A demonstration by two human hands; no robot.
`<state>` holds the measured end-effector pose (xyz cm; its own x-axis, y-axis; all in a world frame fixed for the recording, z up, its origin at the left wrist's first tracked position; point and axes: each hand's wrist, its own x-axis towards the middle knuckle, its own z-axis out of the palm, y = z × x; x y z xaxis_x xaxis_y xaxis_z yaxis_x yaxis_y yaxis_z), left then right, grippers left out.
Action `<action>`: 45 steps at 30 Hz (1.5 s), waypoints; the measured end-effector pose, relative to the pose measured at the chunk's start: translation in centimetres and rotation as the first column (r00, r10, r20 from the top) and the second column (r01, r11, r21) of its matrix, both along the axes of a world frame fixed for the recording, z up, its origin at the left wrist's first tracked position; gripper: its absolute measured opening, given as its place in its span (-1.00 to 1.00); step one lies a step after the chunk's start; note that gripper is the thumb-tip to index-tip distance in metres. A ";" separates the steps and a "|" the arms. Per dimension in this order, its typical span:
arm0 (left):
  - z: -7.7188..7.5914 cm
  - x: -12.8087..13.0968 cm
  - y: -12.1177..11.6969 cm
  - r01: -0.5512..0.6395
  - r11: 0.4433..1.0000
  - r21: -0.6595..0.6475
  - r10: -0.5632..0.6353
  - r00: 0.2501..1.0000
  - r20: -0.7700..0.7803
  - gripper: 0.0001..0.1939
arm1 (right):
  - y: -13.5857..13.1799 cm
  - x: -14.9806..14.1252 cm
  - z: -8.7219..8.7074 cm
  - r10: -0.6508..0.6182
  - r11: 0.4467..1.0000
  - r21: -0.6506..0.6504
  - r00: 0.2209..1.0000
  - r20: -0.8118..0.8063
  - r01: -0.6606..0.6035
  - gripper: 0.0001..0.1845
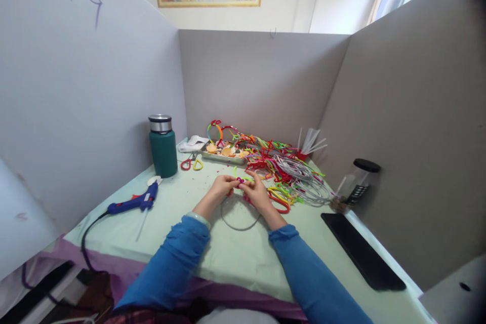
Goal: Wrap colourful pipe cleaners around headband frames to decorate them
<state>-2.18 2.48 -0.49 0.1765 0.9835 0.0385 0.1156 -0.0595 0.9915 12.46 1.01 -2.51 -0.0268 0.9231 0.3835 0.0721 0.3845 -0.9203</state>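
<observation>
My left hand (222, 186) and my right hand (258, 193) meet over the middle of the table, fingertips pinched on a small magenta looped piece (240, 180) that looks like pipe cleaner. A yellow-green strand (247, 178) shows just behind the fingers. Below both hands a thin grey hoop (240, 229) hangs or lies in a curve; its upper part is hidden by the hands, so I cannot tell whether they hold it. Red and yellow looped strands (280, 202) lie beside my right wrist.
Behind the hands are a metal tray (224, 158) of small pieces, a tangled pile of coloured strands (269, 154) and grey hoops (304, 177). A green bottle (163, 152) and blue glue gun (132, 204) are left. A black slab (362, 250) and clear jar (355, 185) are right.
</observation>
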 end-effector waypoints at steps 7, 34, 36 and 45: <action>0.1 -0.9 0.2 0.061 0.998 0.033 -0.054 0.980 -0.191 -0.78 | -0.3 0.4 0.1 -0.169 0.968 0.218 0.966 0.197 0.125 -0.73; -0.1 1.3 -0.3 0.073 0.985 0.154 -0.084 0.994 0.065 -0.70 | -0.5 0.3 0.2 -0.056 0.912 0.404 0.952 0.301 -0.074 -0.25; -0.3 1.3 -0.1 0.056 0.984 0.172 -0.066 0.997 0.050 -0.70 | -0.9 0.1 0.6 -0.035 0.926 0.374 0.974 0.222 -0.052 -0.32; -0.1 2.0 -1.2 0.046 0.926 0.375 0.040 0.975 -0.219 -0.80 | -0.2 0.3 0.4 -0.096 0.981 0.174 0.995 0.028 0.090 -0.76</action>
